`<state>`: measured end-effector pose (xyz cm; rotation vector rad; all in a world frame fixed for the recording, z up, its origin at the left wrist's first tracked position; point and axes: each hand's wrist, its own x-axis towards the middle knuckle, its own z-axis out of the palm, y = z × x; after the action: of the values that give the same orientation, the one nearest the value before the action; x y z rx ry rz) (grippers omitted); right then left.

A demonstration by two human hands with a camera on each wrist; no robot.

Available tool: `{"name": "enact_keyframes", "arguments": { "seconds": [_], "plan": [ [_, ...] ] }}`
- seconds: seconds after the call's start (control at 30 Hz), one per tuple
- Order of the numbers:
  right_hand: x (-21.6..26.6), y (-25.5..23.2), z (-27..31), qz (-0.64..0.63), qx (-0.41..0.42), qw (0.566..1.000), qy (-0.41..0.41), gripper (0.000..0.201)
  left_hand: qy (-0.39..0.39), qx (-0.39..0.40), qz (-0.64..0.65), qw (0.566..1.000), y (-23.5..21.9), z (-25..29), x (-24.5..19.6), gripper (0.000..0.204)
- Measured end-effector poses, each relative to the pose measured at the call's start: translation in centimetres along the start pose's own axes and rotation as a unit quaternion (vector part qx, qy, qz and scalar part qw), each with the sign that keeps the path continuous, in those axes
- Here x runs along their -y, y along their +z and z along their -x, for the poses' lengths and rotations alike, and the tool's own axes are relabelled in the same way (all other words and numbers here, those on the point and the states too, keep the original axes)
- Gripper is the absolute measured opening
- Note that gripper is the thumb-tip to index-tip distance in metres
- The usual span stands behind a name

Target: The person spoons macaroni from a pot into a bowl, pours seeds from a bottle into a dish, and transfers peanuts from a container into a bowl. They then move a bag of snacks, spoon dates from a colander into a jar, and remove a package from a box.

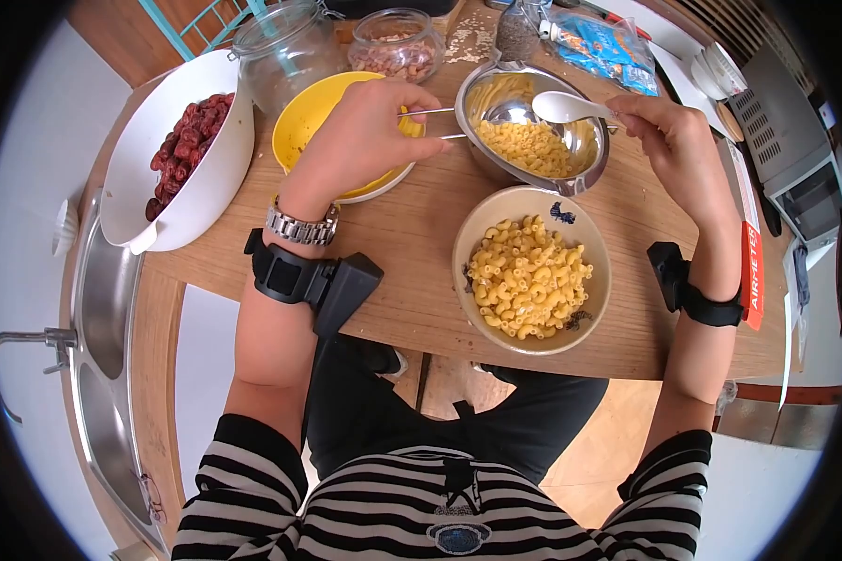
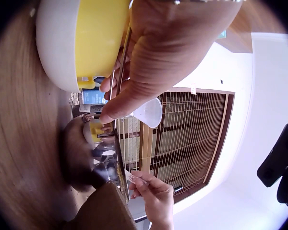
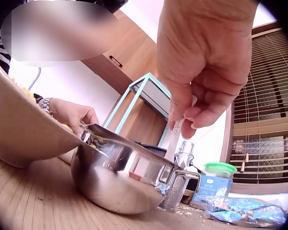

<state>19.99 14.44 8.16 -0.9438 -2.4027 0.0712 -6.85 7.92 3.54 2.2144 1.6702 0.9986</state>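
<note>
In the head view my left hand [image 1: 365,131] grips the thin metal bars of the handle at the left side of a steel bowl [image 1: 589,173]. Shell-free, curved macaroni [image 1: 529,150] lies inside that bowl. My right hand [image 1: 674,154] pinches the handle of a white spoon [image 1: 559,107], whose head is over the bowl's far part. In the right wrist view, the steel bowl [image 3: 110,187] sits low beneath the right hand [image 3: 206,81]. Closer to my body stands a beige bowl [image 1: 463,299] heaped with macaroni [image 1: 531,280].
Left of the steel bowl is a yellow bowl [image 1: 290,117], partly behind my left hand. A white tub [image 1: 206,210] of dark red fruit stands farther left by the sink [image 1: 103,309]. Glass jars [image 1: 290,47] and blue packets [image 1: 608,51] stand at the back.
</note>
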Motion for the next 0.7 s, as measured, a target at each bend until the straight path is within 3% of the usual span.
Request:
{"name": "enact_keyframes", "arguments": {
  "seconds": [0.17, 0.23, 0.37, 0.43, 0.47, 0.53, 0.7],
  "plan": [
    [-1.6, 0.4, 0.0, -0.037, 0.048, 0.998, 0.001, 0.015, 0.009, 0.001, -0.007, 1.000, 0.0, 0.0, 0.1, 0.036],
    [-1.9, 0.2, -0.2, -0.175, 0.123, 0.968, 0.131, 0.015, 0.008, -0.002, -0.005, 1.000, 0.0, 0.1, 0.1, 0.036],
    [-2.3, 0.7, -0.2, -0.288, 0.173, 0.929, 0.156, 0.015, 0.003, -0.001, -0.009, 1.000, -0.1, 0.1, -0.1, 0.036],
    [-2.6, 1.3, -0.2, -0.372, 0.201, 0.886, 0.188, 0.016, 0.000, 0.000, -0.004, 1.000, 0.0, 0.0, 0.0, 0.036],
    [-2.6, 1.4, -0.1, -0.373, 0.201, 0.886, 0.189, 0.016, 0.000, 0.001, -0.004, 1.000, 0.0, 0.0, 0.0, 0.036],
    [-2.7, 1.4, -0.1, -0.476, 0.191, 0.824, 0.241, 0.016, 0.006, -0.004, 0.000, 1.000, 0.0, 0.0, 0.1, 0.036],
    [-3.1, 1.4, -0.1, -0.517, 0.169, 0.789, 0.285, 0.016, -0.002, -0.001, 0.004, 1.000, 0.0, 0.0, 0.1, 0.036]
  ]
}}
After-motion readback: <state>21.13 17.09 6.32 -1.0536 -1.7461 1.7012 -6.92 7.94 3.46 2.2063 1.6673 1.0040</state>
